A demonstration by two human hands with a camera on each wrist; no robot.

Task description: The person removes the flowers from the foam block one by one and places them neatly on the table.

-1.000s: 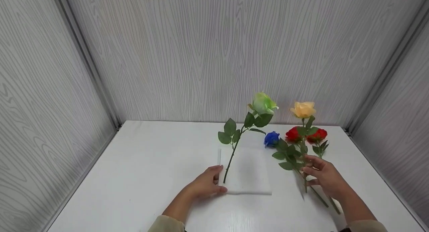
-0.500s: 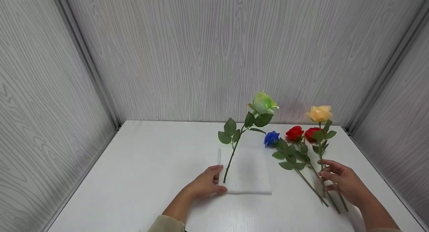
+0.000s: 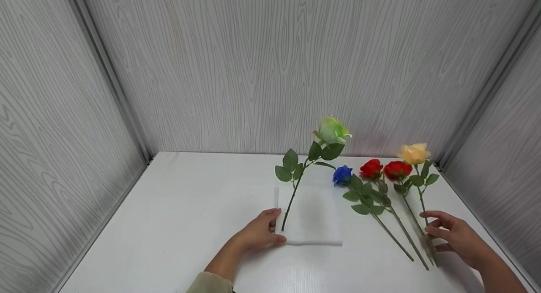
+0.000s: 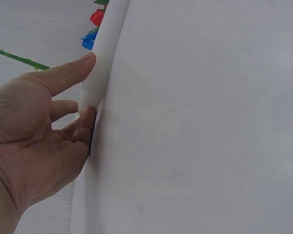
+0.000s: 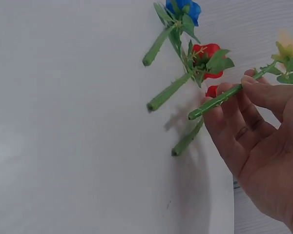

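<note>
My left hand [image 3: 258, 231] holds the left front corner of a flat white sheet [image 3: 315, 217] with a raised, rolled-looking edge [image 4: 107, 53]; thumb and fingers are on either side of that edge. A green rose [image 3: 331, 130] slants over the sheet, its stem end close to the left fingers. At the right, my right hand [image 3: 458, 238] pinches the stem of a yellow rose [image 3: 414, 153] between thumb and fingers. In the right wrist view the lower end of that green stem [image 5: 217, 102] points out past the fingers, above the table.
Left of the yellow rose lie two red roses [image 3: 397, 170] and a blue rose [image 3: 342, 175], their stems slanting toward the front right. The white table [image 3: 169, 208] is enclosed by grey wood-grain panels [image 3: 253, 73] at the back and both sides.
My right hand has moved right and toward the front with the yellow rose, uncovering the red roses. The left hand, sheet and green rose have stayed in place.
</note>
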